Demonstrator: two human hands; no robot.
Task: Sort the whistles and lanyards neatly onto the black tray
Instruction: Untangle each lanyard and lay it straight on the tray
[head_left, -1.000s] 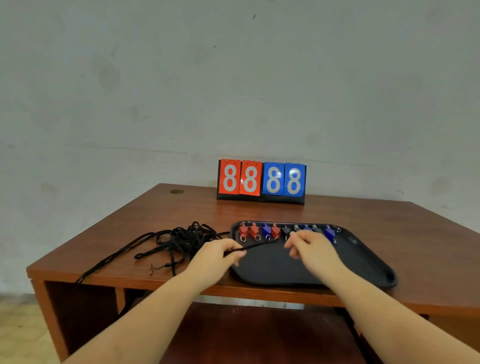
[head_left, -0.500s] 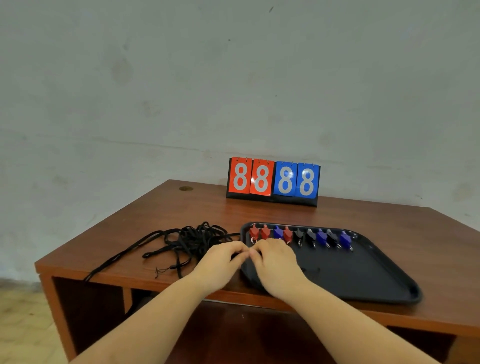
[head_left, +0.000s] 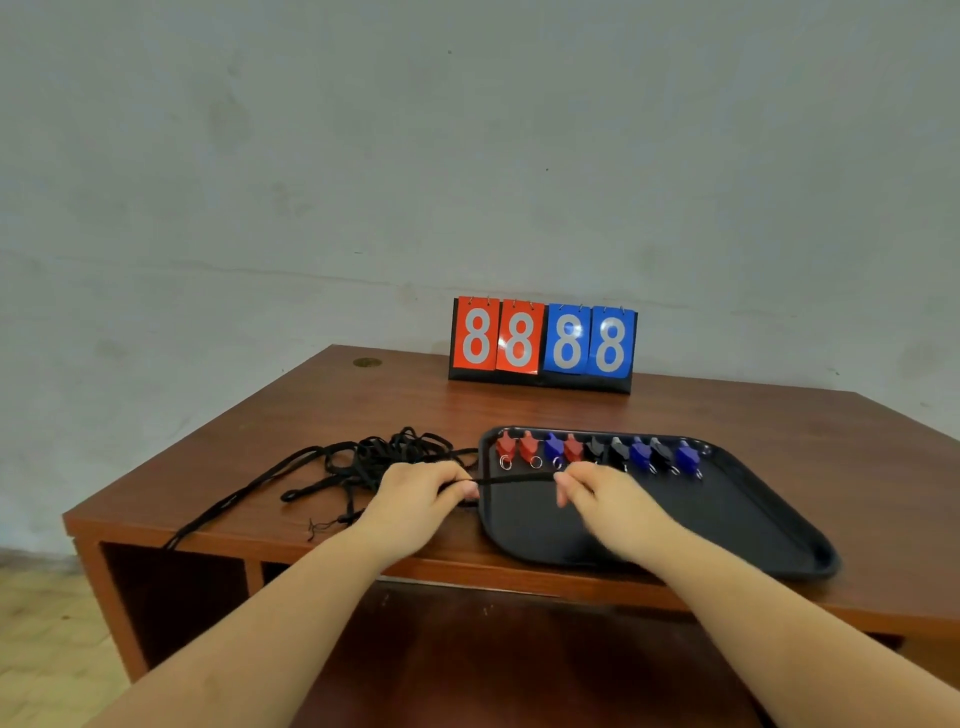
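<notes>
A single black lanyard (head_left: 511, 479) is held stretched between two hands above the near left corner of the black tray (head_left: 769, 525). The left hand (head_left: 423, 491) pinches one end just outside the tray's left rim, while the right hand (head_left: 605, 491) pinches the other end over the tray floor; both grips are narrow and closed on the cord. The held length runs left to right, roughly parallel to the row of whistles (head_left: 597, 452) lined along the tray's far edge and lying just in front of it, close to the key rings of the red whistles at the left end.

The remaining lanyards (head_left: 379, 460) are seen in a tangled heap on the bench (head_left: 779, 415) just left of the tray, with loose tails trailing toward the bench's left front edge; the held cord appears to lead back into that heap, though the join is hidden behind the left hand. The right hand is the nearer one to the open tray floor, which lies bare to the right and toward the near rim. That room is judged ample for laying the cord flat in front of the whistles. The tight side is judged to be the far one, where the whistle rings could be brushed, and the left, where the heap may drag. A red and blue scoreboard (head_left: 543, 340) stands well behind the tray, clear of any movement.
</notes>
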